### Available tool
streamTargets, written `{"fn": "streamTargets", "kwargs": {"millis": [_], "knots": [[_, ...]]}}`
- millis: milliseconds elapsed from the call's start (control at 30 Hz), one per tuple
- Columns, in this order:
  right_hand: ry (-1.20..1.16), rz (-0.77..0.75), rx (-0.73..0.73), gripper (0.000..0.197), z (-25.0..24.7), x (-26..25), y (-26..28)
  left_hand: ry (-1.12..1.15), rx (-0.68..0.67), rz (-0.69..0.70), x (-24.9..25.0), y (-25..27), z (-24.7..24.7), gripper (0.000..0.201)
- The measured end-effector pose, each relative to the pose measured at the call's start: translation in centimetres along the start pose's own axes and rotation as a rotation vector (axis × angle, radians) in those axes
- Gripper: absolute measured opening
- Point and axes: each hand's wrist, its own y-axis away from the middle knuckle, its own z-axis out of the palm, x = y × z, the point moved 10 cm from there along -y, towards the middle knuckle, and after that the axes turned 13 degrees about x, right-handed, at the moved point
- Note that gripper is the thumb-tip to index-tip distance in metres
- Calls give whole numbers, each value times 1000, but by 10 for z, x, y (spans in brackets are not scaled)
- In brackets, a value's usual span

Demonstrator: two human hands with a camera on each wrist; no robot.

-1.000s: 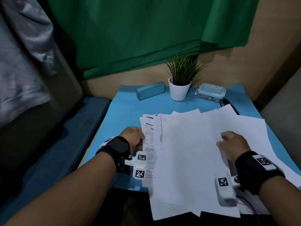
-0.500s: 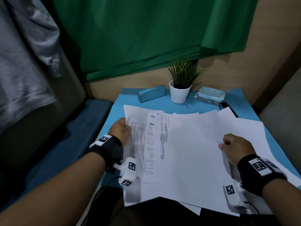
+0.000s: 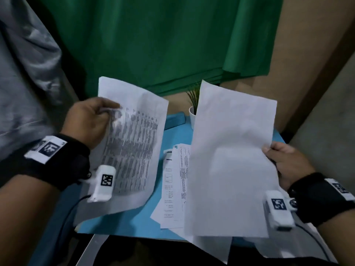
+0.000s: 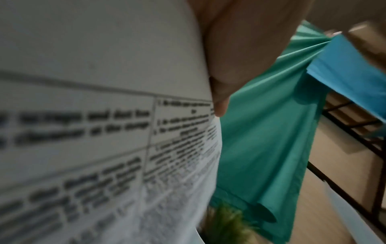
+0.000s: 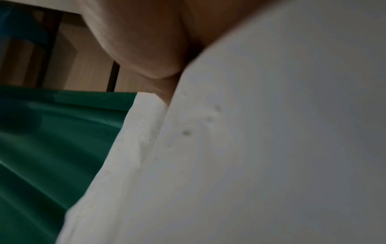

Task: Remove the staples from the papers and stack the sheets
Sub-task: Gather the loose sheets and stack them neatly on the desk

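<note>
- The left hand (image 3: 90, 121) grasps a printed sheet (image 3: 132, 148) by its left long edge, thumb on the printed face and fingers curled behind; the sheet is lifted clear of the table.
- That sheet's long axis runs from the person towards the far edge of the table, tipped a little to the left at the top, with its printed face towards the person. Its lower corner droops over the near left part of the blue table (image 3: 124, 223).
- In the left wrist view the printed sheet (image 4: 104, 132) fills the left of the picture, with a finger (image 4: 229, 66) pressed along its edge; the print is blurred.
- The right hand (image 3: 286, 164) pinches a blank sheet (image 3: 230, 160) at its right long edge, thumb on the front.
- The blank sheet also stands lengthways, top end towards the far edge, nearly upright, plain side facing the person. The right wrist view shows more than one layer of paper (image 5: 135, 140) under the thumb (image 5: 146, 49), with small holes near the corner.
- The two lifted sheets are apart, with an open strip of table between them.
- In that strip, a pile of papers (image 3: 176, 185) lies flat near the middle of the table, long axis towards the far edge, its near end reaching the near edge.
- At the far edge, a potted plant (image 3: 193, 104) stands partly hidden behind the blank sheet, in front of a green curtain (image 3: 163, 45).
</note>
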Motion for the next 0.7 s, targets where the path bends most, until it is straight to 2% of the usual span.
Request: {"fn": "streamTargets", "kwargs": {"millis": [67, 100, 133, 200, 233, 267, 367, 433, 500, 600, 700], "knots": [[-67, 27, -76, 18, 23, -10, 8, 127, -116, -172, -10, 18, 34, 28], [-58, 19, -102, 16, 38, -13, 12, 190, -197, -222, -4, 29, 52, 17], [-17, -5, -113, 13, 52, -15, 18, 249, -263, -277, 1, 38, 68, 14], [83, -63, -107, 30, 79, -9, 27, 362, -362, -489, 9, 59, 94, 43], [102, -74, -109, 35, 92, -5, 32, 365, -389, -530, 14, 65, 101, 49], [100, -74, -119, 34, 104, 1, 39, 360, -396, -517, 18, 65, 104, 45], [95, 38, -181, 39, 133, 26, 59, 204, -247, -316, 26, 49, 80, 14], [124, 93, -212, 41, 143, 40, 67, 205, -184, -245, 31, 41, 60, 10], [117, 136, -229, 41, 147, 49, 69, 166, -164, -212, 37, 38, 44, 15], [59, 172, -293, 42, 155, 48, 70, 246, -182, -339, 28, 39, 35, 28], [34, 156, -308, 42, 155, 42, 65, 351, -211, -502, 13, 41, 44, 18]]}}
